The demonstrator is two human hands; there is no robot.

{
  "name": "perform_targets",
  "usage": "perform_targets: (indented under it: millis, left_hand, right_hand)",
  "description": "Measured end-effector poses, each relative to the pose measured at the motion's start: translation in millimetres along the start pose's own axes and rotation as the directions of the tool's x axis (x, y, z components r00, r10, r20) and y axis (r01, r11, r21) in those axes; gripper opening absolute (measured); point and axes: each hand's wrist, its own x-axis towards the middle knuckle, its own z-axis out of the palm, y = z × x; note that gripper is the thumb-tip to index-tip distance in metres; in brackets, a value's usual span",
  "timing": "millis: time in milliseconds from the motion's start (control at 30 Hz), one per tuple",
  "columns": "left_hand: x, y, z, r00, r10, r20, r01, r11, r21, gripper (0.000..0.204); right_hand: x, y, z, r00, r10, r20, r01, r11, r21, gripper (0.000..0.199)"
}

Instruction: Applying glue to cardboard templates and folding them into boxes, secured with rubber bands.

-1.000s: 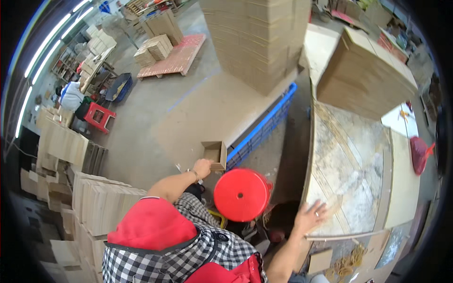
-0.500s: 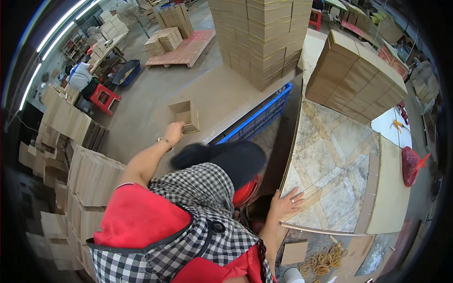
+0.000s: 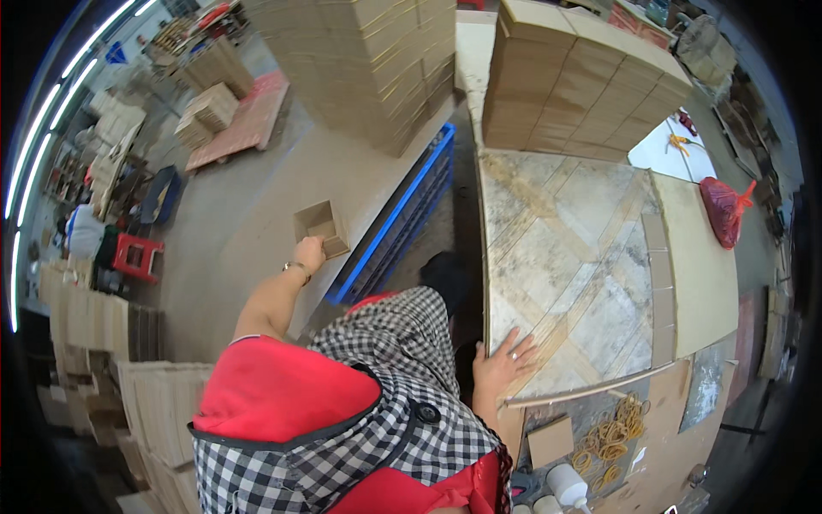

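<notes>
My left hand (image 3: 309, 254) is closed on the near rim of a small open-topped brown box (image 3: 317, 220). The box rests on a wide brown board (image 3: 248, 223), close to a blue plastic crate (image 3: 411, 201); its inside looks bare. Some of my left fingertips are hidden by the box wall. My right hand (image 3: 503, 364) lies flat with fingers spread on the near left edge of a worktable (image 3: 548, 300) patterned with worn strips, and it holds nothing.
A tall stack of brown boxes (image 3: 377, 68) stands on the board's far end. More boxes (image 3: 574, 86) sit at the table's back. To the right is a red plastic bag (image 3: 726, 210). Rubber bands (image 3: 612, 433) and a white bottle (image 3: 567, 487) lie near the table's front.
The view has swung right, so the surroundings sit further left. My body has turned toward the worktable, and my legs are nearer to it. Both hands keep their contacts.
</notes>
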Motion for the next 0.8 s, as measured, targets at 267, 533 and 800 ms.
perform_targets:
  millis: [267,533,800]
  left_hand:
    - [171,62,86,0.999,-0.011,0.037,0.017,0.987,-0.16,0.019]
    - [259,50,94,0.993,0.015,0.116,-0.006,0.997,-0.073,0.021]
    - [333,18,74,0.993,-0.119,-0.012,0.119,0.993,-0.008,0.022]
  right_hand:
    - [-19,37,7,0.987,-0.004,0.161,0.039,0.976,-0.216,0.092]
    - [-26,51,-3,0.981,-0.061,0.186,0.116,0.947,-0.299,0.09]
    - [-36,75,16,0.987,-0.134,0.086,0.156,0.916,-0.37,0.089]
